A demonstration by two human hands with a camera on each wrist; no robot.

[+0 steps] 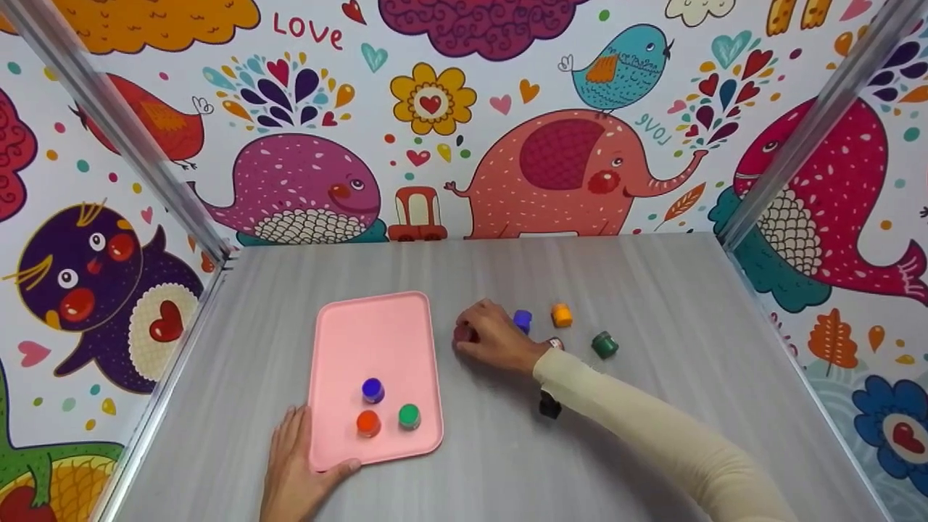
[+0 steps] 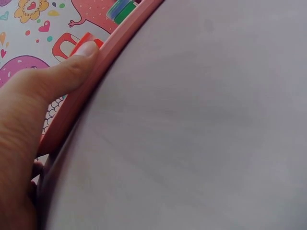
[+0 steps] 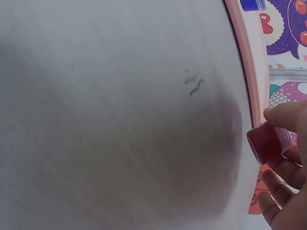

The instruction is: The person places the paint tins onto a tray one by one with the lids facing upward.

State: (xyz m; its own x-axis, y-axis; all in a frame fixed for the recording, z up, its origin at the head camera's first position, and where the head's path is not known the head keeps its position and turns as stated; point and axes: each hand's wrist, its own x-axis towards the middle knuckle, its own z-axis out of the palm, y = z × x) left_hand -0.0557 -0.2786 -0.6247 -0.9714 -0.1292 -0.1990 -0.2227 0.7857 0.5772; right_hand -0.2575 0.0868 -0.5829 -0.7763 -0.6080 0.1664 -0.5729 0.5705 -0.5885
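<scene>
In the head view my right hand [image 1: 496, 337] is right of the pink tray [image 1: 373, 333], pinching a small dark red paint pot [image 3: 266, 143] between thumb and fingers. The right wrist view shows the pot tilted, with a clear side, overlapping the tray's edge. My left hand [image 1: 293, 464] holds the tray's near left corner: the thumb [image 2: 72, 72] lies over the rim and the fingers run along the left side. A blue pot [image 1: 373, 390], an orange-red pot [image 1: 368, 423] and a green pot [image 1: 409, 416] stand in the tray's near part.
Right of the tray, on the grey table [image 1: 507, 464], lie a purple pot [image 1: 523, 320], a yellow-orange pot [image 1: 562, 315] and a dark green pot [image 1: 605, 344]. Another small pot [image 1: 554, 343] is partly hidden by my right wrist. A patterned wall and metal posts [image 1: 805, 123] border the table.
</scene>
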